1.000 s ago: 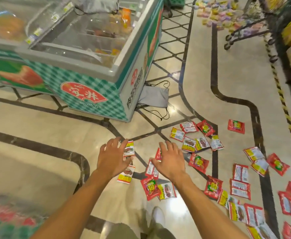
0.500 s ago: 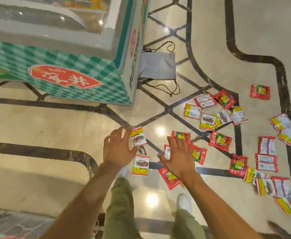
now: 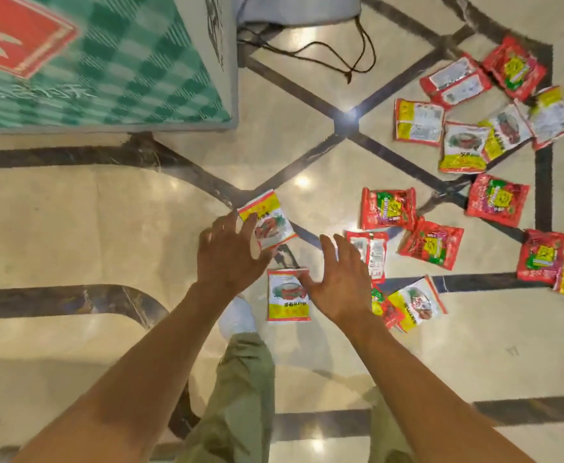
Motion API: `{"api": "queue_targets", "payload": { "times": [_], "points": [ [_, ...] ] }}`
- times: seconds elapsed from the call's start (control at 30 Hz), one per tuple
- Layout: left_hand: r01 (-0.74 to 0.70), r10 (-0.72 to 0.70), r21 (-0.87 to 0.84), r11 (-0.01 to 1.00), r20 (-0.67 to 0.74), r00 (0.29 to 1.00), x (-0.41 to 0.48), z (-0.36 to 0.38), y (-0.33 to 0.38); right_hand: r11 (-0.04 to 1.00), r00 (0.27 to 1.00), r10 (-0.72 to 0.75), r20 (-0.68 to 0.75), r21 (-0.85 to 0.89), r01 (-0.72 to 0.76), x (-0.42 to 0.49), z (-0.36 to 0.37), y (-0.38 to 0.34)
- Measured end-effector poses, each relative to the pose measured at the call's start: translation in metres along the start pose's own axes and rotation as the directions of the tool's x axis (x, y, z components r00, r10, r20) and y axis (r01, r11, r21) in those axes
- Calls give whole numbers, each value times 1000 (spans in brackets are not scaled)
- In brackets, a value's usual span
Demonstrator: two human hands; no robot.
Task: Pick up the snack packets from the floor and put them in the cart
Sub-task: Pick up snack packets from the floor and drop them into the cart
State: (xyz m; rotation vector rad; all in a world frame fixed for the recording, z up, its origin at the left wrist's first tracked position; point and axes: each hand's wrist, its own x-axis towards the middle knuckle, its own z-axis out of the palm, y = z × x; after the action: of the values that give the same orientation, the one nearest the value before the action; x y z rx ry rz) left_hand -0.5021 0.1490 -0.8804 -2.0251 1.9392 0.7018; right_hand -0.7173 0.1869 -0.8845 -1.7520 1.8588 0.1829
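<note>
Two hands: left hand [image 3: 230, 259] and right hand [image 3: 340, 282] reach down over the floor [image 3: 73, 212], palms down, near each other but apart, as I see it on the head view.
Left fingers: spread wide, nearly straight, holding nothing I can make out. The tips overlap the near edge of the upper white packet [image 3: 275, 225]; I cannot tell whether they touch it.
Right fingers: wide and loosely straight, gripping nothing. The thumb lies at the top right corner of the lower white packet [image 3: 287, 299]; the other fingers hide part of the barcode packet [image 3: 375, 253].
Upper white packet: flat on the floor, tilted, across a dark inlay line, yellow band away from me.
Lower white packet: between the two hands, just beside the shoe [image 3: 237, 315], yellow band toward me.
Red packets [image 3: 387, 208]: several lie face up to the right of the right hand; the nearest two meet at a corner, just beyond the barcode packet.
Pile [image 3: 414, 302]: a few overlapping packets, partly hidden under the right wrist.
Far cluster [image 3: 462, 147]: six packets, upper right, mostly touching or overlapping, some showing the printed back.
Freezer [image 3: 107, 61]: green checked side, top left, blurred.
Bag [image 3: 290, 8]: grey, at the freezer's corner, black cord [image 3: 340, 51] trailing on the floor.
Trousers [image 3: 240, 379]: olive, below the arms.
</note>
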Motion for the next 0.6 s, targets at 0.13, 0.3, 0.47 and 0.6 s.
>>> {"api": "queue_targets", "payload": {
  "times": [0.13, 0.3, 0.47, 0.6],
  "points": [
    [28, -27, -2, 1000, 113, 993, 42, 95, -20, 999, 998, 34, 58, 14, -35, 24, 98, 29],
    [157, -137, -76, 985, 221, 966, 94, 190, -40, 971, 965, 201, 171, 99, -220, 38, 204, 58],
    [439, -333, -354, 826, 324, 886, 135, 257, -54, 876, 902, 350, 252, 252, -411, 42, 284, 74],
    [592, -478, -509, 625, 350, 805, 164, 294, -48, 820, 873, 436, 218, 303, -485, 42, 328, 73]
  ]
}}
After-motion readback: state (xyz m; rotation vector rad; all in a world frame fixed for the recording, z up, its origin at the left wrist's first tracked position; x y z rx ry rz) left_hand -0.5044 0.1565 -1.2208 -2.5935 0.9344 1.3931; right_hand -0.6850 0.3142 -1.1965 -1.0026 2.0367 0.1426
